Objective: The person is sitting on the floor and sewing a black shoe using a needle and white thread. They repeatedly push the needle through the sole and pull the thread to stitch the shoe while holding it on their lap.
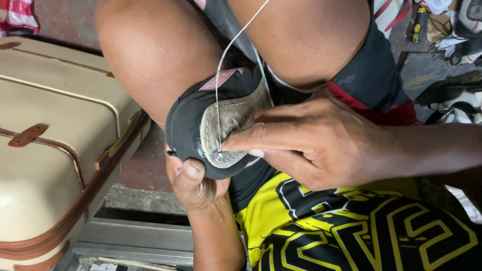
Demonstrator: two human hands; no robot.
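Note:
A black shoe (187, 121) with a pale grey sole (233, 124) rests between my knees, sole facing up. My left hand (194, 185) grips it from below, thumb pressed on the toe end. My right hand (313, 143) lies across the sole, its fingertips pinched at the sole's stitched edge near the toe; whether they hold a needle I cannot tell. A white thread (238, 33) runs taut from that spot up past my right knee and out of the top of the view.
A cream suitcase with brown trim (22, 138) lies at the left. A metal tray (134, 236) with a wire rack and small packages sits at the bottom left. Sandals and shoes (478, 7) are piled at the right.

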